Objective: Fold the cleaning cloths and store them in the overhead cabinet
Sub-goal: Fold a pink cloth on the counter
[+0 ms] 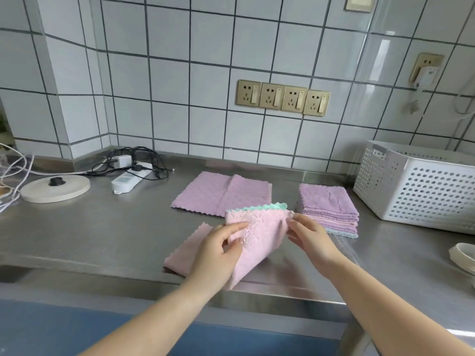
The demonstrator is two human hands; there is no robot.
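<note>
I hold a pink cleaning cloth (pixel 259 235) lifted above the steel counter (pixel 102 240), a teal edge showing along its top. My left hand (pixel 221 245) grips its left side, thumb and fingers pinching the fabric. My right hand (pixel 308 235) pinches its upper right corner. Part of the pink cloth lies on the counter to the left of my left hand. A purple cloth (pixel 223 194) lies spread flat behind. A stack of folded cloths (pixel 330 206) sits to the right of it. No overhead cabinet is in view.
A white perforated basket (pixel 421 191) stands at the right. A power strip (pixel 128 178) with tangled cables and a round white lid (pixel 55 188) lie at the back left. White dishes (pixel 462 255) show at the right edge. Wall sockets (pixel 282 97) are mounted on the tiles.
</note>
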